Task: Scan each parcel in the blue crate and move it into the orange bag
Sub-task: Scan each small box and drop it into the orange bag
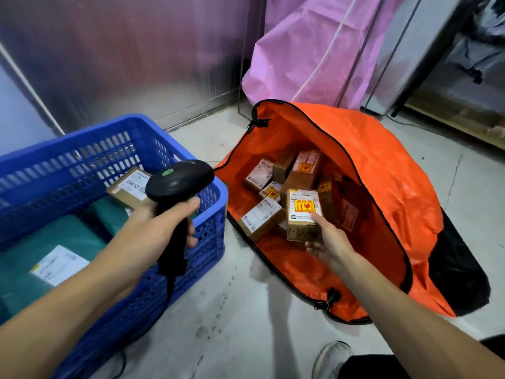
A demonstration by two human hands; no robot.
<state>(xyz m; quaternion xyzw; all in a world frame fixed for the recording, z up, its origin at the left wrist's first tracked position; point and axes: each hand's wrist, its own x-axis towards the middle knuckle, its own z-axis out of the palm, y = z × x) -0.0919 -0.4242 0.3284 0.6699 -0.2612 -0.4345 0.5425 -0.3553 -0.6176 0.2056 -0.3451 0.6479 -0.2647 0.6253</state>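
Two hands are engaged. The right hand [328, 243] pinches a small cardboard parcel [303, 214] by its near end, thumb on the labelled face, and holds it over the open mouth of the orange bag [382, 165], just above the boxes [259, 176] lying inside. The left hand [161, 225] is wrapped round the grip of a black scanner [179, 181], above the right wall of the blue crate [210, 236]. The step in hand appears to be the deposit. Next move: release the parcel into the bag, then return to the crate, where a cardboard box [128, 187] and green mailers [60, 236] wait for scanning.
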